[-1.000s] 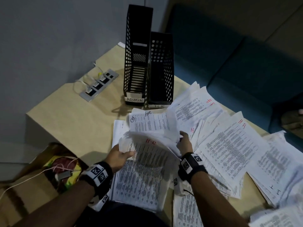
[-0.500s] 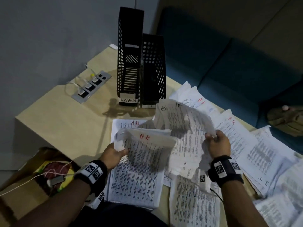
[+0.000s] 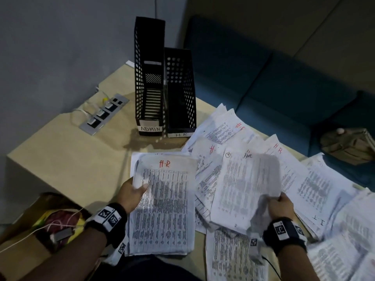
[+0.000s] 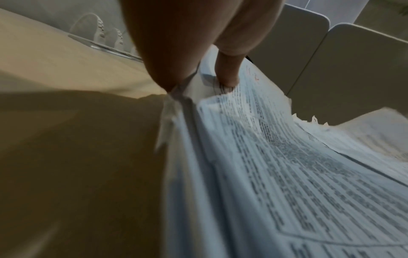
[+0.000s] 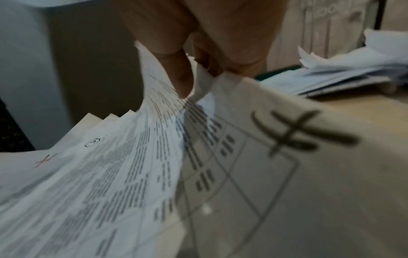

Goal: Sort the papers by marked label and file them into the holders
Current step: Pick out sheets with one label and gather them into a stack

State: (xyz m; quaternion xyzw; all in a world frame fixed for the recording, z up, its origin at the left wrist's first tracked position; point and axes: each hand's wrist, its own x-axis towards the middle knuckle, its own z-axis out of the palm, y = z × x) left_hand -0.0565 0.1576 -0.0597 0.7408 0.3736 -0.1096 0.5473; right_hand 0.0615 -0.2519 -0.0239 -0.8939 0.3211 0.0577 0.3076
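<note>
Left hand point(image 3: 132, 194) pinched the red-marked HR stack point(image 3: 162, 203) by its edge, right hand point(image 3: 281, 205) gripped a lifted sheaf of sheets point(image 3: 245, 187)

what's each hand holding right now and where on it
Left hand pinches the HR stack at its left edge, thumb on top. Right hand pinches a loose sheet by its lower right corner.
</note>
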